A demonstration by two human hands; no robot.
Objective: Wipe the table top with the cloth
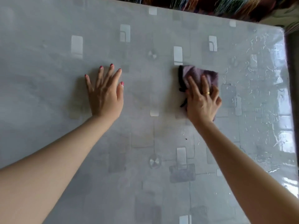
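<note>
A grey table top [145,38] with a glossy patterned cover fills the view. A folded purple cloth [196,73] with a dark edge lies on it right of centre. My right hand [202,101] presses flat on the cloth with straight fingers, covering its near half. My left hand [105,94] rests flat on the bare table to the left, fingers spread, about a hand's width from the cloth.
The table's far edge runs along the top, with a colourful patterned fabric [226,5] beyond it. The right edge [286,78] drops to a dark floor. Wrinkled, shiny film covers the right part of the table. A small dark speck [186,139] lies near my right forearm.
</note>
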